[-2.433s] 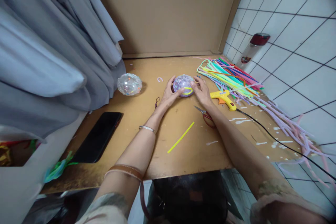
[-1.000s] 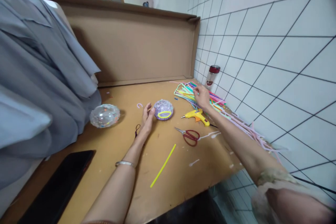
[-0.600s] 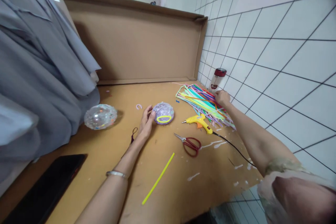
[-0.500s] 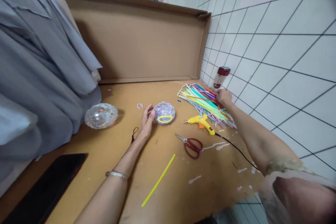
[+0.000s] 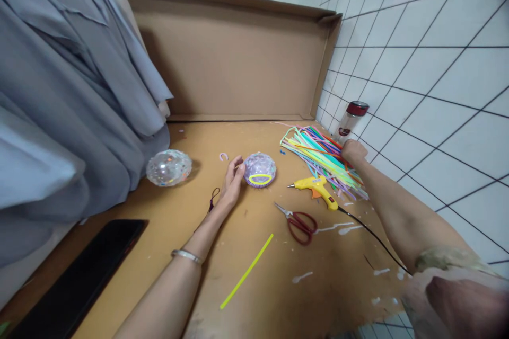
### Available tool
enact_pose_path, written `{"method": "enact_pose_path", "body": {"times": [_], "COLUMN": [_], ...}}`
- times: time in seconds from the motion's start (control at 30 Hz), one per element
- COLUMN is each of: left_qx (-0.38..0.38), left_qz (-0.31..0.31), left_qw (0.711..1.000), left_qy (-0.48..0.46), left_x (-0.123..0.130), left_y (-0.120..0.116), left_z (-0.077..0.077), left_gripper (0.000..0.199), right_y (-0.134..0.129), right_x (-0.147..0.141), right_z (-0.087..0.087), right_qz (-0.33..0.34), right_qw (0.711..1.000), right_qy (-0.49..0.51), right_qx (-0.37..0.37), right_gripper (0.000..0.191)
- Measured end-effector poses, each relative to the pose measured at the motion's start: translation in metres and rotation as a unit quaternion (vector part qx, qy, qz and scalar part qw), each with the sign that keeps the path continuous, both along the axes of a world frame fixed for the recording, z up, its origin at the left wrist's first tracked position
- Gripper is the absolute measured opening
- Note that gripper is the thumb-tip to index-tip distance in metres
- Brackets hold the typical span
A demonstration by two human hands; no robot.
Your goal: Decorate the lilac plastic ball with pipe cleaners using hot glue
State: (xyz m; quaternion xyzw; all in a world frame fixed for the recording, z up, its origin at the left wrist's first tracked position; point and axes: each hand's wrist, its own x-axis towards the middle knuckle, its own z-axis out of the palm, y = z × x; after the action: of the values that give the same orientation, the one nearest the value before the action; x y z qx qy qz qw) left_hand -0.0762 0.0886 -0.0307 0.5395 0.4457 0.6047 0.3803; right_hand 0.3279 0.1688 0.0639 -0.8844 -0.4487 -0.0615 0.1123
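My left hand (image 5: 233,180) rests on its edge on the table with its fingers stretched out, and its fingertips are against or very close to a purple decorated ball (image 5: 259,163). A yellow oval of pipe cleaner (image 5: 260,179) is on the ball's near side. At the right end of a heap of coloured pipe cleaners (image 5: 318,151), my right hand (image 5: 353,152) is closed. Its fingertips are turned away, so I cannot see what they grip. A clear bottle (image 5: 345,127) with a red lid stands just behind that hand.
A yellow glue gun (image 5: 317,189) with a black cord, red-handled scissors (image 5: 300,223) and a single yellow pipe cleaner (image 5: 246,271) lie nearer me. Leftward are a clear speckled ball (image 5: 169,168), a black phone (image 5: 79,278) and grey cloth (image 5: 87,90). Cardboard (image 5: 238,58) stands behind; tiled wall (image 5: 429,74) at right.
The whole view has shifted, so everything sits slightly further right in the picture. Both hands keep nearly the same places beside the purple ball and at the pipe cleaners.
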Motion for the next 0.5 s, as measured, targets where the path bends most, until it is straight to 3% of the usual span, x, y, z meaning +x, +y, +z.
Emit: {"method": "enact_pose_path", "body": {"times": [0.33, 0.5], "left_qx": [-0.004, -0.011], "left_qz": [0.007, 0.002], "left_qw": [1.0, 1.0], "left_qy": [-0.002, -0.018], "left_x": [0.001, 0.002], "left_y": [0.005, 0.006], "left_z": [-0.002, -0.002], "left_gripper": [0.07, 0.069], "right_y": [-0.042, -0.058], "right_x": [-0.005, -0.006], "right_z": [0.041, 0.063], "right_qz": [0.011, -0.002], "right_qw": [0.994, 0.964], "right_qy": [0.023, 0.11], "right_qx": [0.108, 0.241], "right_gripper": [0.027, 0.031]}}
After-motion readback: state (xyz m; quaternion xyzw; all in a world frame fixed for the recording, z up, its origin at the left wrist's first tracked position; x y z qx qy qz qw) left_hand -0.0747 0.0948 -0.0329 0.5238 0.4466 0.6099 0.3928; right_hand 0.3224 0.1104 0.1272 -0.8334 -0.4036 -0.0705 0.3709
